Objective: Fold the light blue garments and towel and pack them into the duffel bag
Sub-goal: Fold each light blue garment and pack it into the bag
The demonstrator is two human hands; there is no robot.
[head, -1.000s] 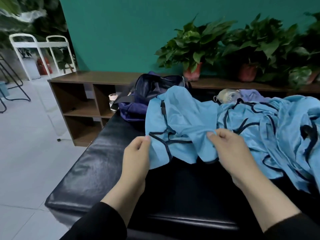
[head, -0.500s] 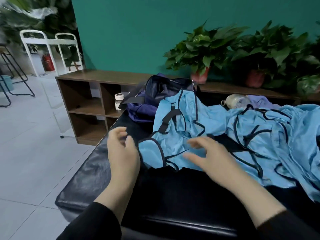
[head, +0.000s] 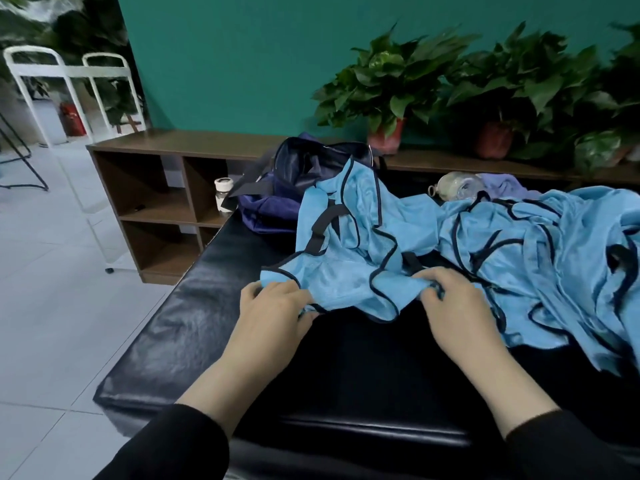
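A light blue garment point(head: 349, 251) with dark trim lies crumpled on the black padded bench point(head: 194, 327). My left hand point(head: 273, 313) grips its near left corner. My right hand point(head: 453, 306) grips its near right edge. A pile of more light blue garments point(head: 554, 258) spreads over the right side of the bench. The dark blue duffel bag point(head: 277, 202) stands open at the far end of the bench, partly hidden behind the garment. A lilac cloth point(head: 502, 185) lies behind the pile.
A clear bottle point(head: 453, 185) lies beside the lilac cloth. A brown shelf unit point(head: 156, 188) holding a small white-capped jar point(head: 223, 195) stands beyond the bench. Potted plants point(head: 388, 84) line the shelf top against the green wall. White chairs point(head: 69, 95) stand at far left.
Both hands let go of the raised garment, dropped it on the bench, and now take hold of its near edge again, lower and closer to me.
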